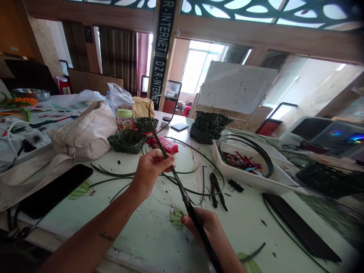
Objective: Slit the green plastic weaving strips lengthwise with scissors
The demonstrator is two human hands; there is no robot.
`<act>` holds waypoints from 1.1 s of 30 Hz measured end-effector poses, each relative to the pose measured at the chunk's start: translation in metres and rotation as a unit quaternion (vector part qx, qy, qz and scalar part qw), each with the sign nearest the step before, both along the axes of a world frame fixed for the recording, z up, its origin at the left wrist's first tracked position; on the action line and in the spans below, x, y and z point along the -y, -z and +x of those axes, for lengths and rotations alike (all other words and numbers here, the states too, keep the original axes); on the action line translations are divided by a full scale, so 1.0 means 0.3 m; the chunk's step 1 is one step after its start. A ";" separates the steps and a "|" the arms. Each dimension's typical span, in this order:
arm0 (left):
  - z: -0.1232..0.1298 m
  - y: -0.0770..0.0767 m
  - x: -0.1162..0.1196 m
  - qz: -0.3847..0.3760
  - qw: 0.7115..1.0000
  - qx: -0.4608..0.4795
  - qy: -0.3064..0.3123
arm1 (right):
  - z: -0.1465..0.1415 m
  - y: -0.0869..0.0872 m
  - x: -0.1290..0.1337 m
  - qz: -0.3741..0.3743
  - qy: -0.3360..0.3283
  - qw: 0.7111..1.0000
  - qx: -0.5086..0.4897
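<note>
Your left hand (150, 170) and right hand (201, 225) both clamp one long, flat, glossy black plastic strip (184, 195) above the scuffed pale-green table (148, 223).

A narrow dark green plastic strip (182, 191) stands tilted upward.

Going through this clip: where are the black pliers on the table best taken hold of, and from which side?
Take the pliers by their two handles, coming from the near side, where the right hand is. They lie flat on the table with the handles spread toward the person and the head pointing away, so the handles look easiest to close the fingers around.
</note>
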State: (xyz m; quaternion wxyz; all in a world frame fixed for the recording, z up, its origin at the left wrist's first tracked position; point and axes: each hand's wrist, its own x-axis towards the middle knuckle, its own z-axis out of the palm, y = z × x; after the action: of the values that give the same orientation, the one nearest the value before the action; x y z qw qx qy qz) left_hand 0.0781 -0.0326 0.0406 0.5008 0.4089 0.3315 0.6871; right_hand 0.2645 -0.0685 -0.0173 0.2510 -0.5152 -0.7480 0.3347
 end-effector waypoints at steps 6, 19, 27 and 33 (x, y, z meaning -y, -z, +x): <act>0.008 0.001 0.004 0.002 1.000 -0.009 -0.002 | 0.010 0.024 -0.008 -0.002 0.009 1.000 0.005; -0.061 -0.014 -0.026 0.044 0.995 0.072 0.043 | -0.022 0.006 0.014 -0.022 0.007 1.000 -0.013; -0.072 -0.021 -0.034 0.024 0.999 0.038 -0.023 | -0.007 0.006 0.006 -0.053 0.011 0.999 0.000; -0.050 -0.023 -0.018 0.012 0.999 0.014 -0.029 | -0.003 0.008 0.002 -0.040 0.005 0.999 -0.006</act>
State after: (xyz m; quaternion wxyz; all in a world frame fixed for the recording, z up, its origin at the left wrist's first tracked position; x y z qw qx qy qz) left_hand 0.0629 -0.0272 0.0474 0.4804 0.3955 0.3278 0.7109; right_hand 0.2637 -0.0692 -0.0198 0.2360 -0.5263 -0.7302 0.3663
